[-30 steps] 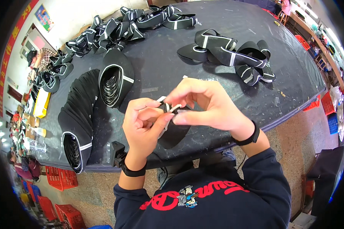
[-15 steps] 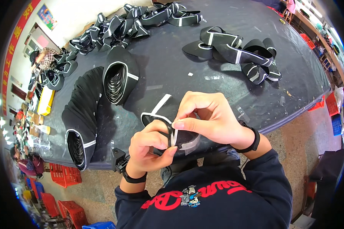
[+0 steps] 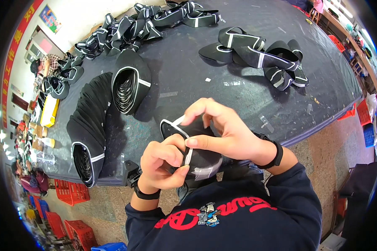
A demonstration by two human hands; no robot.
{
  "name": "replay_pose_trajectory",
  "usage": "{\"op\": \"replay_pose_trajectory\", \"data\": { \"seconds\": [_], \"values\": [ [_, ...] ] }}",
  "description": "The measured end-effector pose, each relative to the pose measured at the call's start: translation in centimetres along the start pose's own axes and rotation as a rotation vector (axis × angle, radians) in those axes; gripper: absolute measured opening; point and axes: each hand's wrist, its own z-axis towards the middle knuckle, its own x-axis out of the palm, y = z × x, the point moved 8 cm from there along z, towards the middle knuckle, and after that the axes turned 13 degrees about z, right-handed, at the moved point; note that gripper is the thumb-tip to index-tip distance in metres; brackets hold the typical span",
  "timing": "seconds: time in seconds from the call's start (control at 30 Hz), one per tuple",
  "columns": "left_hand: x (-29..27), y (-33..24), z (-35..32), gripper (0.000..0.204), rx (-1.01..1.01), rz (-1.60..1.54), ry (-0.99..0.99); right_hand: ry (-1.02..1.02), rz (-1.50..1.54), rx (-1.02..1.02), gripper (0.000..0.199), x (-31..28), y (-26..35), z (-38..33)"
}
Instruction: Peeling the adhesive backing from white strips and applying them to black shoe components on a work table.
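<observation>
Here, at the left of the frame, has a long stack (image 3: 90,108) of nested black pieces on the dark table (image 3: 176,71), with a shorter stack (image 3: 134,69) to its right. Just left of centre, pinches with the left hand (image 3: 161,162), nearly closed, the rim of a white-edged black piece (image 3: 207,161), below centre by the table's near edge. To the right, arches the right hand (image 3: 227,130) half open, thumb on the rim, forefinger at a white strip (image 3: 178,121); cannot tell whether gripping. At upper right, has a loose group (image 3: 248,55) of black pieces.
</observation>
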Motion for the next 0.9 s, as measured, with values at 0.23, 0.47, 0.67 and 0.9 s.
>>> {"op": "replay_pose_trajectory", "data": {
  "seconds": [0.23, 0.47, 0.67, 0.9],
  "values": [
    [0.1, 0.4, 0.3, 0.03, -0.186, -0.355, 0.087, 0.416, 0.627, 0.506, 0.019, 2.2, -3.2, -1.2],
    [-1.2, 1.0, 0.8, 0.02, -0.453, -0.056, 0.048, 0.465, 0.161, 0.279, 0.028, 2.3, -1.4, -0.3],
    [-1.5, 1.8, 0.3, 0.037, -0.631, 0.508, -0.012, 0.395, -0.276, -0.076, 0.019, 4.8, -0.7, -0.8],
    [-3.7, 0.5, -1.1, 0.027, -0.558, 0.383, 0.248, 0.572, 0.132, 0.084, 0.016, 4.3, -1.6, -1.6]
  ]
}}
